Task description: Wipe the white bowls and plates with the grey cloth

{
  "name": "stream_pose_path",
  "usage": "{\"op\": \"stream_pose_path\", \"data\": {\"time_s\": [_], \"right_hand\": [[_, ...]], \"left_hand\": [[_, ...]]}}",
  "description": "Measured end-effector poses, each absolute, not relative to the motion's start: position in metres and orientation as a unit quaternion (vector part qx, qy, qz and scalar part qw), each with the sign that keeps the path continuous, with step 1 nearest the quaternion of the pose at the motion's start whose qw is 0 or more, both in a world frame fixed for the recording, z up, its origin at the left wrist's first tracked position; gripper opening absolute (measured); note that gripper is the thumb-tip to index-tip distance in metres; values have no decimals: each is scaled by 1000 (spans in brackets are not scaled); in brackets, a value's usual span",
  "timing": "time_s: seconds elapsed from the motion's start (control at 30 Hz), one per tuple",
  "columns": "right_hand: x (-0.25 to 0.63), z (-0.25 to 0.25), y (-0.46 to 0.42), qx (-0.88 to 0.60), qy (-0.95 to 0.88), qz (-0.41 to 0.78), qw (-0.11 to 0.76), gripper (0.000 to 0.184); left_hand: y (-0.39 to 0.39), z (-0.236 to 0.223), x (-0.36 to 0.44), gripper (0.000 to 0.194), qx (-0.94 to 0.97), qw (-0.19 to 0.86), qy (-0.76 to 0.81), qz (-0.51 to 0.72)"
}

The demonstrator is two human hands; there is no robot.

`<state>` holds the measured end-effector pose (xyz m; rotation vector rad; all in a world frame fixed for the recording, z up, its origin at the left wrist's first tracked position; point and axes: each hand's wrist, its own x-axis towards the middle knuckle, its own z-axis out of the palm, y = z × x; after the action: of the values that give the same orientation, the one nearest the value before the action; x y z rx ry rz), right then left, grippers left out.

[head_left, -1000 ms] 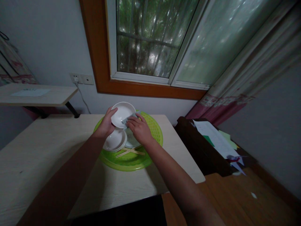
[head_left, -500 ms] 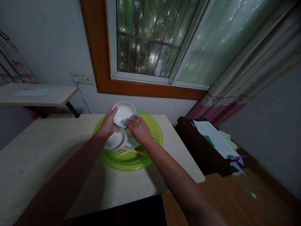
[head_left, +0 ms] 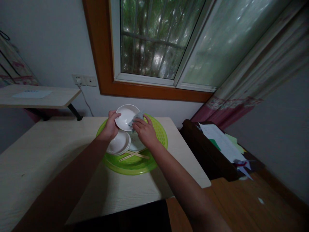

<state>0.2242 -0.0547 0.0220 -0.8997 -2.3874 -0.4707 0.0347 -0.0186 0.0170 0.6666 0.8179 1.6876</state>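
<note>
A white bowl (head_left: 126,116) is tilted toward me above a round green basket (head_left: 135,171). My left hand (head_left: 112,125) grips the bowl's left rim, thumb on the inside edge. With bent fingers, my right hand (head_left: 145,129) holds a grey cloth (head_left: 137,118) against the bowl's right side. Stacked white bowls (head_left: 118,143) sit in the basket below my left hand. A pale plate (head_left: 136,144), partly hidden by my right hand, lies beside them. Wooden chopsticks (head_left: 134,155) rest crossed in front of the plate.
The basket stands on a light wooden table (head_left: 178,154). A raised shelf (head_left: 60,98) with a paper (head_left: 32,94) is at the left. Behind are a wall socket (head_left: 84,80) and a window. Beyond the table's right edge, a dark cabinet (head_left: 205,151) carries papers (head_left: 217,141).
My right hand and the cloth have shifted slightly to the right, along the bowl toward its right rim. The cloth looks more bunched. My left hand keeps the bowl in nearly the same place.
</note>
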Motion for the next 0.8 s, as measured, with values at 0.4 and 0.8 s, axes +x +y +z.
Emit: {"op": "stream_pose_path", "data": {"time_s": [0.4,0.8], "right_hand": [[226,22,-53,-324,-901,-165,238,10],[219,21,-57,-292,-910,-185,230,15]], "left_hand": [[-7,-3,32,20,381,463,408,688],[-7,-3,36,23,349,480,380,710]]}}
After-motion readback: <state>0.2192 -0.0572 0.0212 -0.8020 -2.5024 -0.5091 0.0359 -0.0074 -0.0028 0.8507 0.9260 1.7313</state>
